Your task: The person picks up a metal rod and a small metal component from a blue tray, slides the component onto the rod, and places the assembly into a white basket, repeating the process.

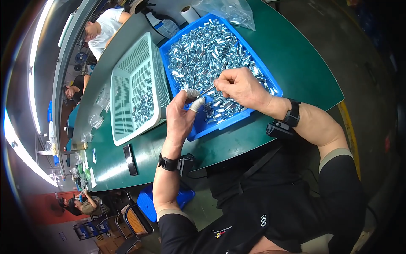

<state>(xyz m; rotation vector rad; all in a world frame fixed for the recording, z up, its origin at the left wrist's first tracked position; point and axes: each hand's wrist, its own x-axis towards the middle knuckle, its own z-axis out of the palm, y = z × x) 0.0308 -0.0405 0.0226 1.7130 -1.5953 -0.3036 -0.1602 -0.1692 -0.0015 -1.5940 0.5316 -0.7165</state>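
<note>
Head view, taking the blue tray [262, 74] as the mark: left of it, touching its side, sits a white mesh basket [122, 84] with a few metal parts in its lower half, and below the basket lies a dark phone [130, 159] on the green table [296, 51]. At the tray's near edge the left hand [181, 116] — fingertips capped in white cots — pinches a thin metal pin [207, 90] together with the right hand [242, 87], over the heap of shiny parts [203, 51].
</note>
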